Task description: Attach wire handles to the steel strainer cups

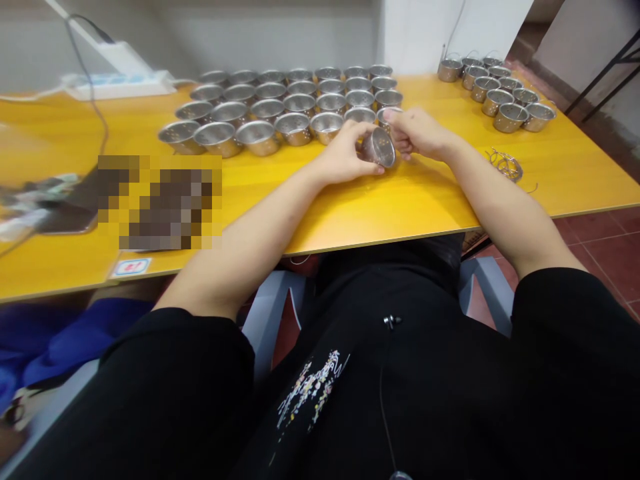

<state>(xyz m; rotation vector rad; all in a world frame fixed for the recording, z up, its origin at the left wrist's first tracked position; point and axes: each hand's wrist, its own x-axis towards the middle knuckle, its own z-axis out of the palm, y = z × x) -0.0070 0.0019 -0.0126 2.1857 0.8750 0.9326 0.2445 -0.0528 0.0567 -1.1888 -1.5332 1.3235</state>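
Observation:
My left hand (pixel 346 155) is wrapped round a small perforated metal cup (pixel 383 148), which is tilted so its open mouth faces right. Close by the cup's rim, my right hand (pixel 416 133) is closed in a pinch. Whatever its fingers hold, if anything, is too small or hidden to make out. Behind both hands stand several rows of similar metal cups (pixel 257 135) without handles. A loose heap of thin bent wire pieces (pixel 506 165) lies on the table, right of my right forearm.
On the yellow table (pixel 400 207), several cups with wire handles (pixel 511 117) stand at the far right. A white power strip (pixel 120 85) with cables lies at the back left. A blurred-out dark object (pixel 167 210) is at the left front. A person's blue clothing (pixel 75 340) shows lower left.

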